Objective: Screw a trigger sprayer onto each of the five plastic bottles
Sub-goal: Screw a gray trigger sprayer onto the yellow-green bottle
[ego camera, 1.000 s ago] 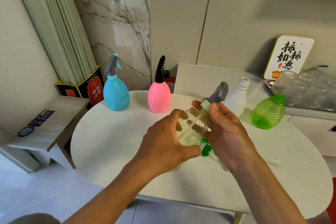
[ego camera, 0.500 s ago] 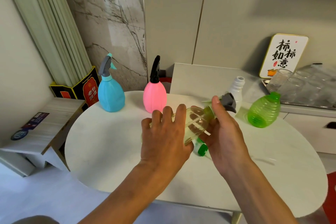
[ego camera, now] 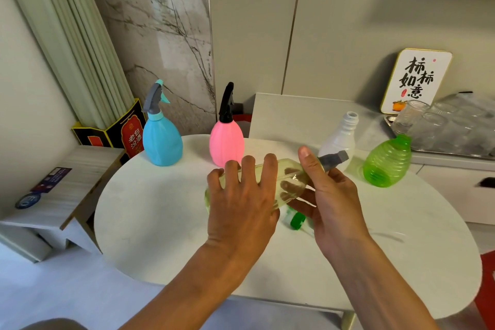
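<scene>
A clear yellowish bottle (ego camera: 288, 178) lies nearly level above the white round table (ego camera: 160, 222), its grey trigger sprayer (ego camera: 334, 158) pointing right. My right hand (ego camera: 332, 195) grips the bottle's neck at the sprayer, thumb on top. My left hand (ego camera: 241, 203) rests over the bottle's body with its fingers spread and straight. A green sprayer (ego camera: 297, 221) lies on the table under my hands. At the back stand a blue bottle (ego camera: 162, 139) and a pink bottle (ego camera: 226, 142), both with sprayers. The white bottle (ego camera: 340, 139) and the tilted green bottle (ego camera: 387, 163) have open necks.
A tray of clear glasses (ego camera: 442, 126) and a white sign (ego camera: 415, 80) sit on the counter at the back right. A low wooden shelf (ego camera: 53, 195) stands left of the table, with a red and black box (ego camera: 128, 134) behind it.
The yellowish bottle has tipped from nearly upright to almost level, its sprayer swinging right. My left hand has gone from gripping the body to lying on it with straight fingers.
</scene>
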Demonstrator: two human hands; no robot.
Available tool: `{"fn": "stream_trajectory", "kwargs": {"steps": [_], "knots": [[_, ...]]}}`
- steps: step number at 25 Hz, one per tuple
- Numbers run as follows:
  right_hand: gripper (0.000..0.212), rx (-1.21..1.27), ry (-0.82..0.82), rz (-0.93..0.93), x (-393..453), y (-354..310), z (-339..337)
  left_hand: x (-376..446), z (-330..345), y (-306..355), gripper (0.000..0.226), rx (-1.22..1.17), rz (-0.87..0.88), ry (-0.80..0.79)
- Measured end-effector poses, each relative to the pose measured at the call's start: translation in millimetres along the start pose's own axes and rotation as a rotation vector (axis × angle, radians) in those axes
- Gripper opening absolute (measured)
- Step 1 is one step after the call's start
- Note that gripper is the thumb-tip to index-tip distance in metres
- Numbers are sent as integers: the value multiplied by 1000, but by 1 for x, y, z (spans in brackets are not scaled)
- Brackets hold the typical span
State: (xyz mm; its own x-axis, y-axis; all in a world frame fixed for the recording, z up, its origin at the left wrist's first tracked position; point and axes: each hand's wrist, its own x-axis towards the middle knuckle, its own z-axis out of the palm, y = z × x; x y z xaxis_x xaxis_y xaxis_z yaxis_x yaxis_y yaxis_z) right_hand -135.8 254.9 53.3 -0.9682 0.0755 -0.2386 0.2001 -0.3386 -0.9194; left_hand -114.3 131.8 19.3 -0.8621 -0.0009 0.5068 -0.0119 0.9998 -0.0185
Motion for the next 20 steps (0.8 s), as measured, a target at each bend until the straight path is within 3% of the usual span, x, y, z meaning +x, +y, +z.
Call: {"fn": "stream_trajectory", "kwargs": {"steps": [4, 7, 15, 20], "knots": [[45, 14, 41, 5, 2, 6, 1, -2, 1, 4, 100, 59, 20, 23], [42, 43, 62, -34, 4, 7, -2, -8, -2, 13, 95, -31, 58, -2], [47, 107, -168, -57, 15, -2, -14, 3, -13, -12, 87, -445, -17, -132], [57, 117, -130, 7, 16, 1, -12, -12, -8, -2, 93, -150, 53, 2]]}}
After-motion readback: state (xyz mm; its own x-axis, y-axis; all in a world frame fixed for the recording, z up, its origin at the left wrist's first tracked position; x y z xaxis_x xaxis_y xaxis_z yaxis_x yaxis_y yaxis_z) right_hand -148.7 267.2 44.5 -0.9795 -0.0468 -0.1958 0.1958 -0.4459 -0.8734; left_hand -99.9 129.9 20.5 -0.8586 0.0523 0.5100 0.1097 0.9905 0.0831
